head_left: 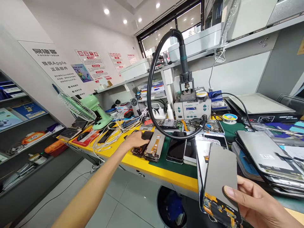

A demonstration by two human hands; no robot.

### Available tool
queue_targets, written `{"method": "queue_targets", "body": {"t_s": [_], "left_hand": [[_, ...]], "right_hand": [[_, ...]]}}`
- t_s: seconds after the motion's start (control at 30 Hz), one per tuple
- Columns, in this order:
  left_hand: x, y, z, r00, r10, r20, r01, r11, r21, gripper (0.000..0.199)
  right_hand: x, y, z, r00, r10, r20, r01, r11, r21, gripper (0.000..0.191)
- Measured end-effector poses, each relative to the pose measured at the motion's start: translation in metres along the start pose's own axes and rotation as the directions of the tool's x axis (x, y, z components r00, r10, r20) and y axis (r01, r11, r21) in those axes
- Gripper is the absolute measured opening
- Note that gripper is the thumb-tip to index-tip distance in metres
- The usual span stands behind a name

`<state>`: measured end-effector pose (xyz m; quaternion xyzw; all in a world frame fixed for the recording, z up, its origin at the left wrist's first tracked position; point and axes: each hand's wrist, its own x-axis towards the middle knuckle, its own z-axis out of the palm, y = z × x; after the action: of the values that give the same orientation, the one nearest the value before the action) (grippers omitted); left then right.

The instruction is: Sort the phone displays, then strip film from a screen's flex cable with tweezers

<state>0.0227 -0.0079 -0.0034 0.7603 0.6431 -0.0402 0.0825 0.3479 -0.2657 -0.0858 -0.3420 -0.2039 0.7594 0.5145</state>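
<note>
My right hand point(254, 196), at the lower right, grips a small bundle of phone screens point(222, 171). The front one shows its grey back, with orange flex cables at its lower end. Over on the yellow edge of the bench, my left hand point(136, 140) is closed on a dark phone screen point(146, 135) at a pile; some of its fingertips are hidden. Right beside it lies a grey-backed phone screen point(152, 148) with an orange flex cable. A black phone point(176, 147) and a white-edged phone point(190, 150) rest on the green mat between my hands.
A hot air station point(192, 109) stands behind, its thick black hose point(150, 82) looping over the bench. More phone screens point(268, 152) are stacked at right. White cables point(104, 142) tangle near a green fan point(92, 106). Below the bench edge is a black bin point(160, 202).
</note>
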Motion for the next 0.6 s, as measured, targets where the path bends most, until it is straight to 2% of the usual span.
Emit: {"method": "queue_targets", "body": {"t_s": [0.13,0.23,0.3,0.4,0.47,0.53,0.57,0.6], "left_hand": [[0.002,0.001,-0.001,1.000,-0.002,0.005,0.003,0.996,-0.087,0.035],[-0.004,0.002,-0.012,0.999,-0.019,-0.036,0.011,0.980,-0.199,0.035],[-0.021,0.004,-0.021,0.996,-0.030,-0.089,0.002,0.954,-0.299,0.036],[-0.067,0.020,-0.027,0.988,0.004,-0.153,-0.080,0.864,-0.497,0.042],[-0.106,0.039,-0.015,0.988,0.088,-0.128,-0.150,0.753,-0.641,0.050],[-0.142,0.065,0.010,0.982,0.165,-0.092,-0.175,0.602,-0.779,0.054],[-0.157,0.078,0.025,0.980,0.181,-0.082,-0.142,0.350,-0.926,0.055],[-0.169,0.091,0.040,0.974,0.213,-0.073,-0.097,0.106,-0.990,0.057]], "right_hand": [[-0.001,-0.007,0.018,0.999,-0.041,-0.022,0.039,0.997,-0.069,0.037],[0.003,-0.009,0.029,0.998,-0.067,-0.012,0.066,0.994,-0.090,0.034],[0.007,-0.009,0.032,0.997,-0.074,0.020,0.076,0.992,-0.103,0.033],[0.010,-0.007,0.035,0.994,-0.094,0.051,0.100,0.987,-0.126,0.030],[0.010,-0.004,0.039,0.990,-0.101,0.100,0.113,0.986,-0.121,0.030],[0.009,0.000,0.044,0.978,-0.103,0.182,0.123,0.987,-0.102,0.030],[0.008,0.003,0.046,0.970,-0.095,0.223,0.120,0.988,-0.099,0.030],[0.007,0.006,0.049,0.962,-0.083,0.259,0.113,0.988,-0.103,0.030]]}}
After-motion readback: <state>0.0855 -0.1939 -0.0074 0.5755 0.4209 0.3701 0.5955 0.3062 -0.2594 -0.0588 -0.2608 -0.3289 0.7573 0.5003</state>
